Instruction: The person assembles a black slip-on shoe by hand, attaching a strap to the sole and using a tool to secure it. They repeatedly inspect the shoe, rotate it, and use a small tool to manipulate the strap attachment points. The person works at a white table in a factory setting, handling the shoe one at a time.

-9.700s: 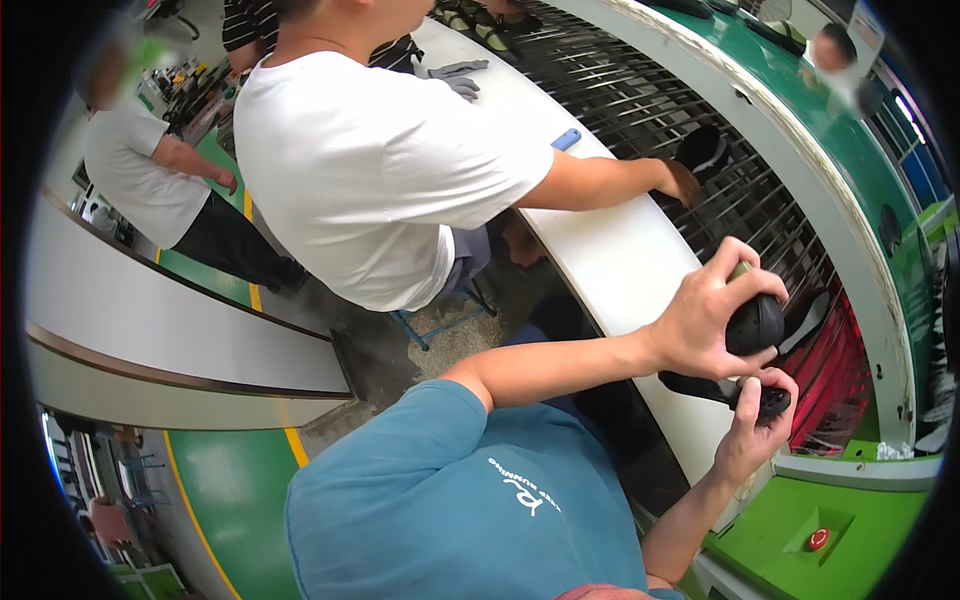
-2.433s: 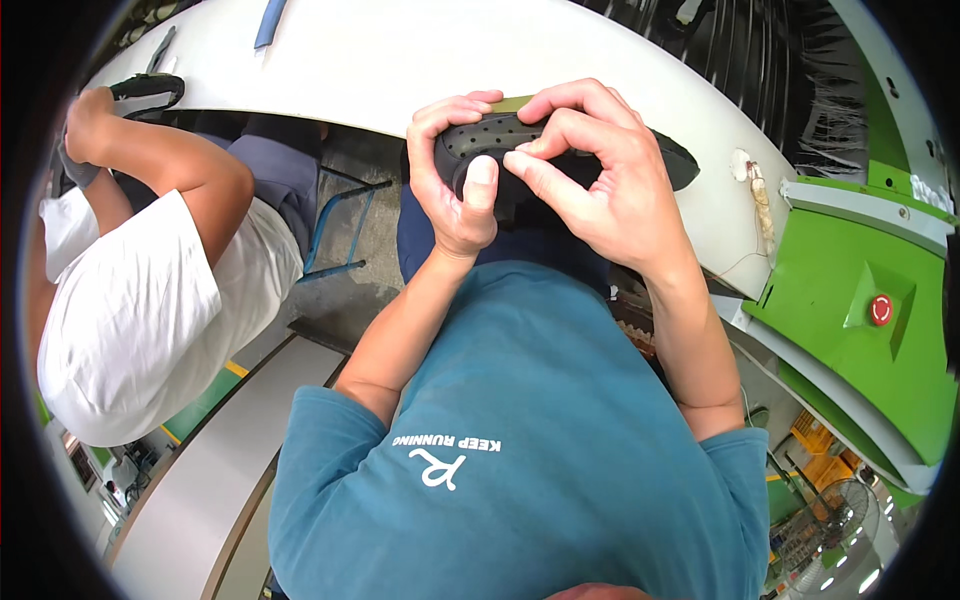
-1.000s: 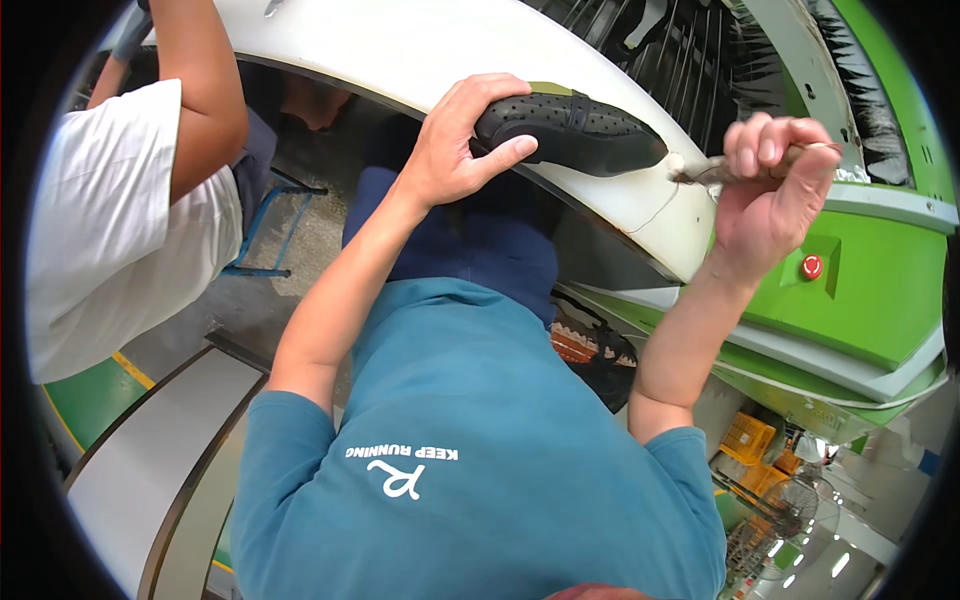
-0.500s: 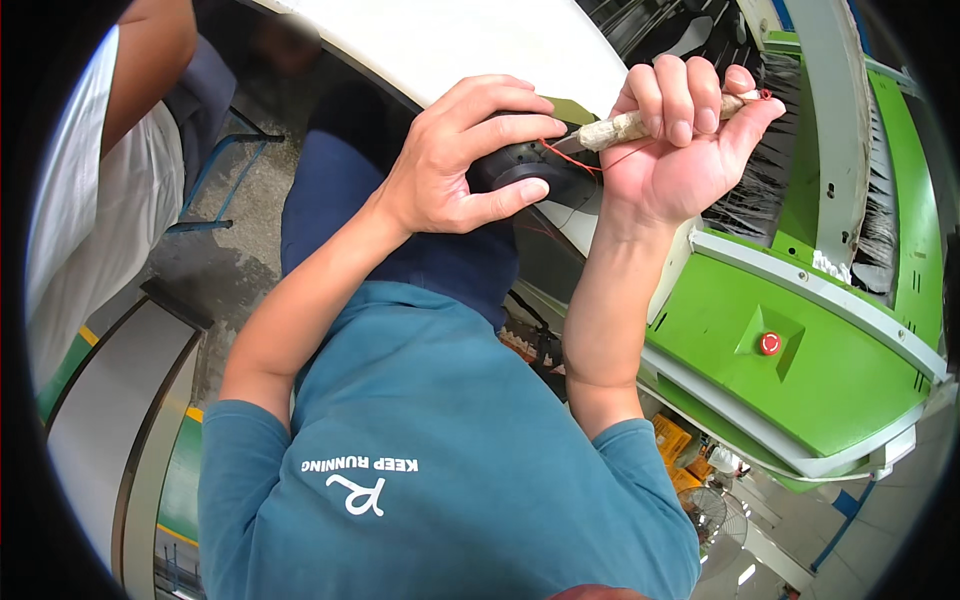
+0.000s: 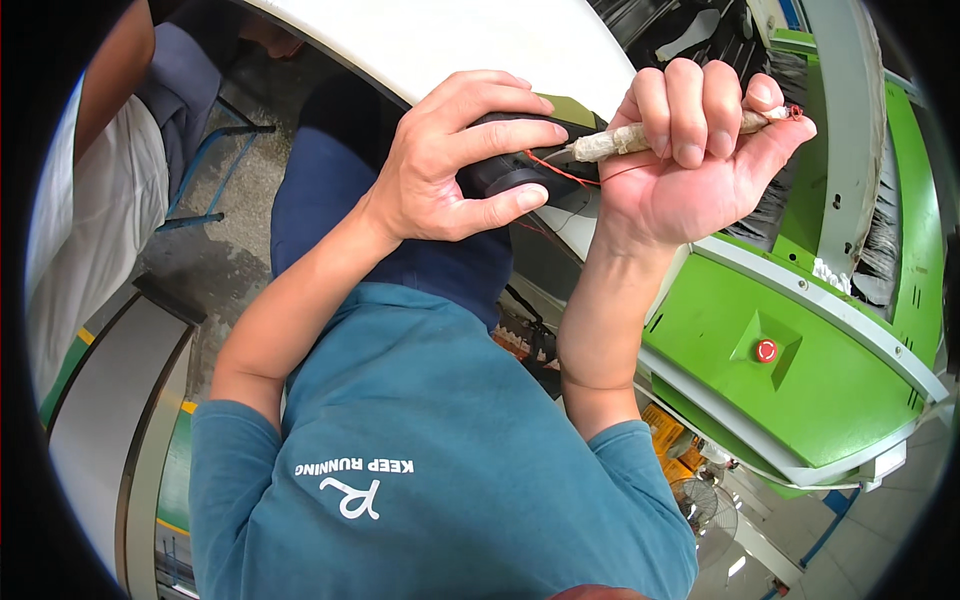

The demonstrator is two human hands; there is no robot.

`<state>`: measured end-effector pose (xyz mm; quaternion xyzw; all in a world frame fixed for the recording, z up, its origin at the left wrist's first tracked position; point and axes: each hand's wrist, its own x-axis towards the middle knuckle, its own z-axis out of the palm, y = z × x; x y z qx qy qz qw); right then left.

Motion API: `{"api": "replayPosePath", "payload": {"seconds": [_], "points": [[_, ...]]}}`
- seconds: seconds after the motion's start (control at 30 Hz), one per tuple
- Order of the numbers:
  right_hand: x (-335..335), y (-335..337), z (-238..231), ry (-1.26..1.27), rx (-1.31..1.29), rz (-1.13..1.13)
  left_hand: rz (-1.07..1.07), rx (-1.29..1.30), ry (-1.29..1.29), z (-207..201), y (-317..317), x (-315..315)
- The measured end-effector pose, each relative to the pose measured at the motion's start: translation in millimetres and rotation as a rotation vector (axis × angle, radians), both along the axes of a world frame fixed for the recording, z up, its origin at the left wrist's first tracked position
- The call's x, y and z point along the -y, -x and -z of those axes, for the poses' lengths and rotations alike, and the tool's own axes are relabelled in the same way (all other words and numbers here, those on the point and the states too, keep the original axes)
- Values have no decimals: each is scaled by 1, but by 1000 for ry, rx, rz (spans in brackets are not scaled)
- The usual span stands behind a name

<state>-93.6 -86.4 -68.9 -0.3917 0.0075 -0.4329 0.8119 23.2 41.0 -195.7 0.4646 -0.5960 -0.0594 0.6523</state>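
My left hand (image 5: 455, 150) is closed round a black, rounded thing that looks like a shoe (image 5: 490, 175), its fingers on top and its thumb along the near side. In my right hand (image 5: 690, 160) lies an awl (image 5: 615, 142) with a pale, tape-wrapped handle, the fingers curled over it and the palm turned up. Its thin metal tip points left at the shoe, near my left fingertips; whether it enters the material I cannot tell. A red thread (image 5: 560, 172) runs from the shoe toward my right palm, and more red thread shows at the handle's far end.
A white tabletop (image 5: 480, 40) lies beyond my hands. On the right stands a green machine (image 5: 740, 390) with dark brushes and a red button (image 5: 766, 350). Another person's arm (image 5: 115, 70) and a blue-legged stool (image 5: 195, 218) are on the left. A fan (image 5: 705, 510) stands at lower right.
My right hand, with the awl, has shifted slightly to the right. My left hand and the shoe have moved a little left. The person on the left has also shifted left in view.
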Motion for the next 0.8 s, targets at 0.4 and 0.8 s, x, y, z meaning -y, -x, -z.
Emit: {"api": "replayPosePath", "payload": {"seconds": [0.4,0.8], "points": [[-2,-5,4,264,-133,-56,-36,-26,71,5,2,5],[-18,1,19,221,-208,128,-31,116,-64,-4,-1,2]]}}
